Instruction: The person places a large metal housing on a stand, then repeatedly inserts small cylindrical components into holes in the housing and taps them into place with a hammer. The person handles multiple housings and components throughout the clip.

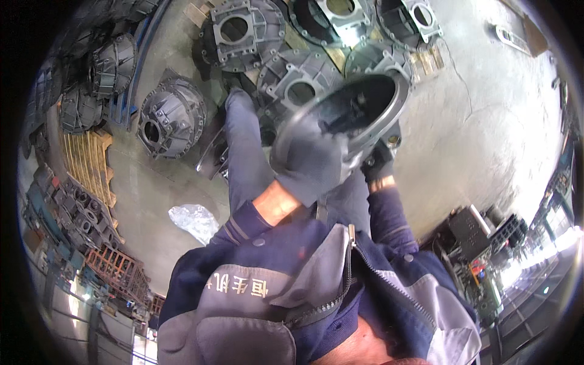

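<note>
Housing [359, 112] is the thing in hand: a round grey metal casting with a broad flange and a dark hollow, held up in front of the person's body above the concrete floor [486, 121], its open face tilted up toward the camera. It hangs just over a cluster of similar castings [298, 85] lying on the floor, with more of them [164, 118] off to the person's left beside a wooden pallet [88, 161]. The left hand [307, 161], in a dark grey glove, is closed over the near rim of the flange, fingers wrapped over the edge and the wrist bent back, bare forearm showing under the pushed-up sleeve. The right hand [378, 163], also gloved, sits lower and mostly behind the casting; it seems to bear against the underside, but how its fingers close cannot be told from here. To carry such a piece well, the load would best stay close to the torso, both hands set on opposite sides of the flange so it cannot roll, and fingers kept off any edge that might meet the castings below. The tilt looks like the risk: a heavy rim could slide through a glove. A crumpled clear plastic bag [194, 222] lies on the floor near the person's left leg.
</note>
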`<state>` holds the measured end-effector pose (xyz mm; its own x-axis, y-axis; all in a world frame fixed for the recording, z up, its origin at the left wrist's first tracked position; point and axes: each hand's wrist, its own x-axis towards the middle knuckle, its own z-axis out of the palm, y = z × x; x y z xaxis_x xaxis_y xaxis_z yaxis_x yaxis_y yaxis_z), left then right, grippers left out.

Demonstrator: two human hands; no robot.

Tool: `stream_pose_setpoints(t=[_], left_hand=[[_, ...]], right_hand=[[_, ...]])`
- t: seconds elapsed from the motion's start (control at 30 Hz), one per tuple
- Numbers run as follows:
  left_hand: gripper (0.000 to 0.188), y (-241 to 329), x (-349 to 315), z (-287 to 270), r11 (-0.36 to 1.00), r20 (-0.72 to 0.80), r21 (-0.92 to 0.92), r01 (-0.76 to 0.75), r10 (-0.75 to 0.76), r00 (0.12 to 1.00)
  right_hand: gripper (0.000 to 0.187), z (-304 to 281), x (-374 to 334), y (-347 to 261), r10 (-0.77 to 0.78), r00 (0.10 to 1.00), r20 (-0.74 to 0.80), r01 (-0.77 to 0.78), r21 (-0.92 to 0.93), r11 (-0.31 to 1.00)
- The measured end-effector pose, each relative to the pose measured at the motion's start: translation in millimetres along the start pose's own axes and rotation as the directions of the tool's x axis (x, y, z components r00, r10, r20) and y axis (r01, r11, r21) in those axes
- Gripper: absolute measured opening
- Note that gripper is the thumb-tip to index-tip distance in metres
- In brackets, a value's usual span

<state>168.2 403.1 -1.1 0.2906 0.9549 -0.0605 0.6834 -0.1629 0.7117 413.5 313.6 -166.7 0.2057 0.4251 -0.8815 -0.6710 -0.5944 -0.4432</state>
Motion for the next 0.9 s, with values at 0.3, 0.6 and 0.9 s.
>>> stream_pose_setpoints(t=[0.3,0.6,0.9], left_hand=[[0.040,-84,21,17,0.857,0.302,-0.068,0.511,-0.471,0.829],[0.030,-276,-156,-58,0.544,-0.093,-0.191,0.817,-0.839,0.537],[0.036,-278,-459,-43,0.416,0.306,0.367,0.832,-0.899,0.314]], right_hand=[[0.038,90,26,-39,0.093,0.995,-0.025,-0.095,-0.145,0.985],[0.024,175,117,-114,-0.160,0.943,0.292,0.327,-0.722,0.610],[0.046,276,248,-186,-0.321,0.784,0.532,0.487,-0.847,-0.215]])
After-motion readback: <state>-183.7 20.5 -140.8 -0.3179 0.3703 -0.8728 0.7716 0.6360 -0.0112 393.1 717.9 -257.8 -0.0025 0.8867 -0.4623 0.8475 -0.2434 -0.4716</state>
